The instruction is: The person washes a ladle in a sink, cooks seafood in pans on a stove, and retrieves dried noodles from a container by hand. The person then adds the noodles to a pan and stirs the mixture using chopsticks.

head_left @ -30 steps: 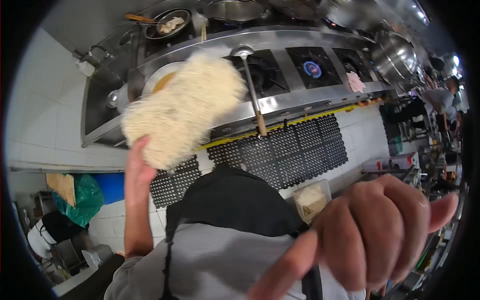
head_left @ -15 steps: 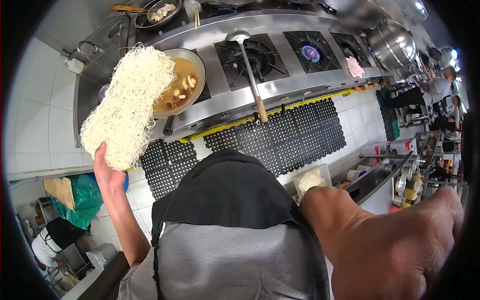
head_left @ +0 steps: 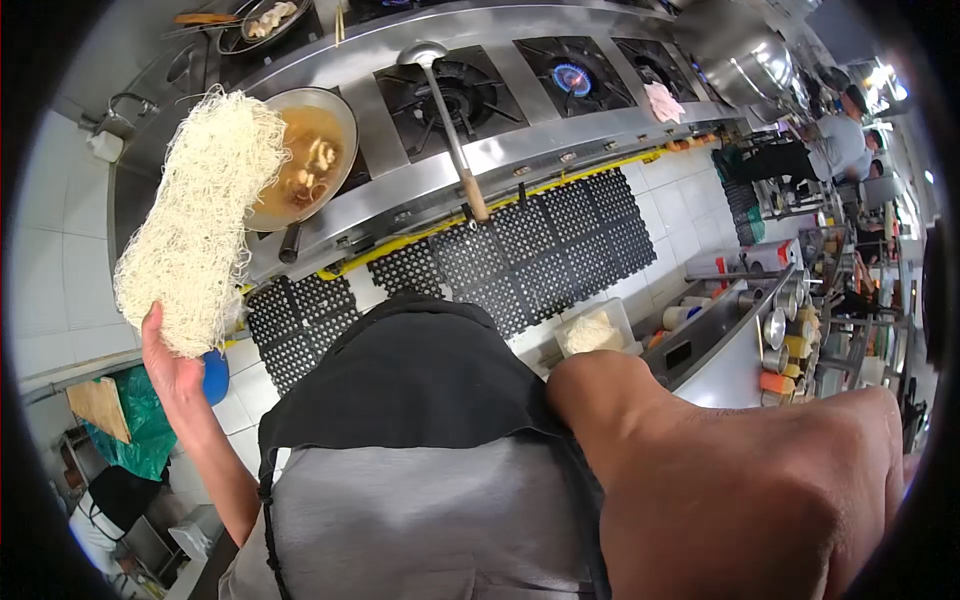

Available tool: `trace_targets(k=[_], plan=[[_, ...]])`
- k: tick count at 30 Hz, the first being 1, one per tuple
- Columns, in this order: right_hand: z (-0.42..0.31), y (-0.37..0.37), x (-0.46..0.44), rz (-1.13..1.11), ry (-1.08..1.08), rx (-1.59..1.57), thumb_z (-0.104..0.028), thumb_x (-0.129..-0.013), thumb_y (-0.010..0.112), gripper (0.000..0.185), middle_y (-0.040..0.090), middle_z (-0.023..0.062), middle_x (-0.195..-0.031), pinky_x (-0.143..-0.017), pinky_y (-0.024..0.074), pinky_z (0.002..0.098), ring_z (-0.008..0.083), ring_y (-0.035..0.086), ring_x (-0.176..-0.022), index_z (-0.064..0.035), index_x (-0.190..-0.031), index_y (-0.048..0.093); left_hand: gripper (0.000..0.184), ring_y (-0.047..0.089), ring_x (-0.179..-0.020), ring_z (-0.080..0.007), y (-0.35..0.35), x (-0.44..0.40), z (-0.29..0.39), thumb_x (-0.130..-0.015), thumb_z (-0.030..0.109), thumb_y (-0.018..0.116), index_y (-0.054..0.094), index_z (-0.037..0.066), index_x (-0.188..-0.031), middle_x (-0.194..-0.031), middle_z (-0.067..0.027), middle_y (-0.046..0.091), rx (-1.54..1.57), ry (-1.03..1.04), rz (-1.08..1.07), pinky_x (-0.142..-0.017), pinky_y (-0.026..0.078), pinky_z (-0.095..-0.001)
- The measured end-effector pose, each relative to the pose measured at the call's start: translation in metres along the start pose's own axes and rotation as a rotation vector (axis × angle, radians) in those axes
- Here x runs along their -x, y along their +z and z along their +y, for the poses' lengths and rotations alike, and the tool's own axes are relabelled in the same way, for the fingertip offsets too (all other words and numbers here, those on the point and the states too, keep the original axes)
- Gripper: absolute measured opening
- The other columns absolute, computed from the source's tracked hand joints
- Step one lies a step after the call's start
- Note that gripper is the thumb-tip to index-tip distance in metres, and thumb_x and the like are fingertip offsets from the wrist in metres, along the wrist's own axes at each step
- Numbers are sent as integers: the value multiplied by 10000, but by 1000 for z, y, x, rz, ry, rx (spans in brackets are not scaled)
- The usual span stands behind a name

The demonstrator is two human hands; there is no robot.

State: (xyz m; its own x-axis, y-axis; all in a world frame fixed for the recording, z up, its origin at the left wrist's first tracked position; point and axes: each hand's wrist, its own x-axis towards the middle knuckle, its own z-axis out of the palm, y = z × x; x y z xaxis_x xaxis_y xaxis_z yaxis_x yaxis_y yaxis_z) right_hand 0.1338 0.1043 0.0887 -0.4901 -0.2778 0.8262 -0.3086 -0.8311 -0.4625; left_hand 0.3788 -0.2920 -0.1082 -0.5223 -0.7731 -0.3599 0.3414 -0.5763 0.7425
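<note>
Head view: the sheet of noodles (head_left: pixel 195 235) is up in the left hand (head_left: pixel 178 368), its far end overlapping the near-left side of the pan (head_left: pixel 347 120) in the picture; whether the two touch, I cannot tell. The left thumb presses on the face of the sheet close to its lower edge, and the other fingers are hidden behind, so the hold seems to be a pinch from one end. Such a long, lacy piece likely flexes or sheds strands, so a broad palm behind it and a light thumb should serve better than a hard squeeze. Keep the wrist steady and the far end from sagging, and the forearm clear of the pan handle (head_left: pixel 290 243) and the hot-looking broth (head_left: pixel 272 195). The right hand (head_left: pixel 740 490) is large and close to the camera, back uppermost; its fingers are mostly out of sight, so whether they are apart or together I cannot tell. The ladle (head_left: pixel 452 140) lies across the counter (head_left: pixel 385 205), beside the pan.

Compared with a second ago, the sheet no longer blurs or covers most of the pan, so broth and pieces show. The right hand's knuckles and curled fingers, plain then, have given way to its back.
</note>
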Motion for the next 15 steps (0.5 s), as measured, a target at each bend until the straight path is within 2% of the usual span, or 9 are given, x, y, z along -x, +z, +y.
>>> trace_targets(k=[15], plan=[[0,-8,12,32,-8,12,-257,-979,476,197,478,137,-1086,-953,468,557,250,631,-955,-96,-1076,534,610,530,-1371,-345,-13,-7,0,-967,150,683,429,5,-1502,-1502,-189,526,-37,-25,7,-1150,454,-526]])
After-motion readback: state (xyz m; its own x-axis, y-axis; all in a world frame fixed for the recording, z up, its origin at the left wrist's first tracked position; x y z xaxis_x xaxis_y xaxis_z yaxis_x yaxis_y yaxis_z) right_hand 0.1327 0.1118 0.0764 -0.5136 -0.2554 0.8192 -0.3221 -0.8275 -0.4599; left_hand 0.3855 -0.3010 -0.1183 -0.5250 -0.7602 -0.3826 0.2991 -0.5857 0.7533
